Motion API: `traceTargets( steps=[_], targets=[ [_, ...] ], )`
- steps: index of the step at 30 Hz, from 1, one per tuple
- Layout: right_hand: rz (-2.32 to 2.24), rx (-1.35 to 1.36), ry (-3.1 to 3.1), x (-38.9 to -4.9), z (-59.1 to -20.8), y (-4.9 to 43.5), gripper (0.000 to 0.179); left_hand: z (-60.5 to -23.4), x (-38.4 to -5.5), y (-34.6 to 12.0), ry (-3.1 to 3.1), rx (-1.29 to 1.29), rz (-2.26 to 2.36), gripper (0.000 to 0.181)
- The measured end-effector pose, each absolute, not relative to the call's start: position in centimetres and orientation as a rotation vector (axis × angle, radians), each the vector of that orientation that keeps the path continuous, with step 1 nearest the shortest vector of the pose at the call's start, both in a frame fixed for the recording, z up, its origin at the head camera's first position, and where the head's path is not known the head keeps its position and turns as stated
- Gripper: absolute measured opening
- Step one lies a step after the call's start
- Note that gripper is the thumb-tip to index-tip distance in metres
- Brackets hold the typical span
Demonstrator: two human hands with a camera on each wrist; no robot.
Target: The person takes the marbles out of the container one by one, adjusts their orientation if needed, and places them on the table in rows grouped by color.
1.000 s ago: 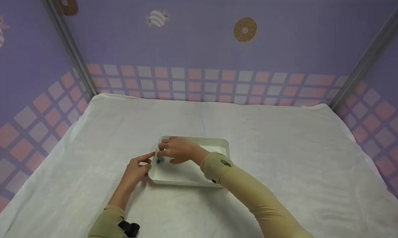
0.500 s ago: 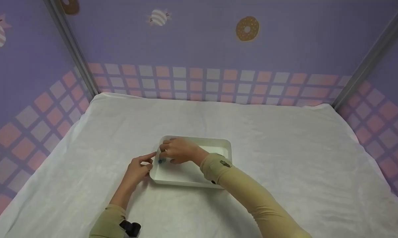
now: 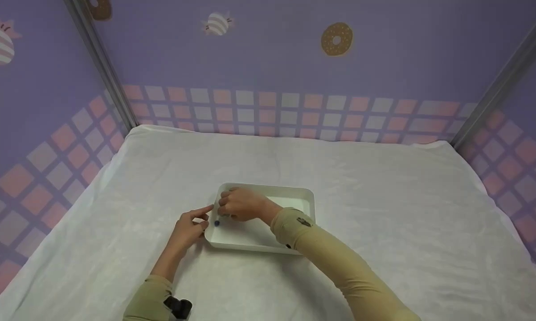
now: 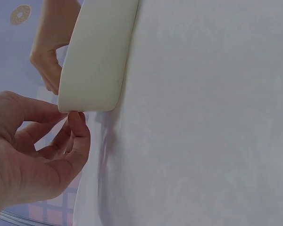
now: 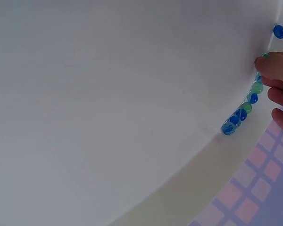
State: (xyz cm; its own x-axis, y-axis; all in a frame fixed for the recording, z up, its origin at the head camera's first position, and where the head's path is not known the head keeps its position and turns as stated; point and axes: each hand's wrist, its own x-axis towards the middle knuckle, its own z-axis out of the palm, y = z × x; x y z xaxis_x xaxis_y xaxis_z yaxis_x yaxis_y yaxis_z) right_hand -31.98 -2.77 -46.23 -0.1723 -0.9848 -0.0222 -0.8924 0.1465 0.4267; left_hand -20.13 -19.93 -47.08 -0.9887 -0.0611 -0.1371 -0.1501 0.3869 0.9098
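A shallow white tray (image 3: pixel 250 240) lies on the cloth. My left hand (image 3: pixel 187 228) holds its left end, index fingertip at the rim and thumb against the outer wall (image 4: pixel 94 61). My right hand (image 3: pixel 243 204) reaches into the tray at the same end. In the right wrist view, a row of blue and green glass marbles (image 5: pixel 246 107) lies along the wall. The thumb and finger of my right hand (image 5: pixel 278 77) pinch at a green marble (image 5: pixel 265 55), mostly hidden by the fingertips. A dark blue marble (image 5: pixel 279 31) sits apart from the row, nearer me.
A white cloth (image 3: pixel 383 214) covers the table under the tray. Purple walls (image 3: pixel 268 53) with pink and white squares stand behind and at both sides. A black wrist camera (image 3: pixel 178 307) is strapped to the left sleeve.
The right fingers have drawn slightly toward me and closed in at the marbles. A single dark blue marble now shows apart, nearer me. The left hand keeps its place on the tray.
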Motion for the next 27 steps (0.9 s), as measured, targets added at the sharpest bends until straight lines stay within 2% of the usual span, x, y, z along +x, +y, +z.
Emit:
traceTargets(
  steps=[8, 17, 27],
  targets=[
    [-0.528, 1.835, -2.222, -32.2, -46.1, -2.9, 0.027, -47.1, -20.1, -20.0, 2.547, -0.182, 1.704, 0.045],
    [-0.419, 1.817, -2.329, -32.9, -45.1, -1.8, 0.018, -47.3, -20.3, -19.9, 2.53, -0.221, 1.712, 0.046],
    [-0.329, 1.73, -2.403, -33.8, -42.4, 0.3, 0.018, -47.3, -20.3, -19.9, 2.522, -0.264, 1.687, 0.047]
  ],
)
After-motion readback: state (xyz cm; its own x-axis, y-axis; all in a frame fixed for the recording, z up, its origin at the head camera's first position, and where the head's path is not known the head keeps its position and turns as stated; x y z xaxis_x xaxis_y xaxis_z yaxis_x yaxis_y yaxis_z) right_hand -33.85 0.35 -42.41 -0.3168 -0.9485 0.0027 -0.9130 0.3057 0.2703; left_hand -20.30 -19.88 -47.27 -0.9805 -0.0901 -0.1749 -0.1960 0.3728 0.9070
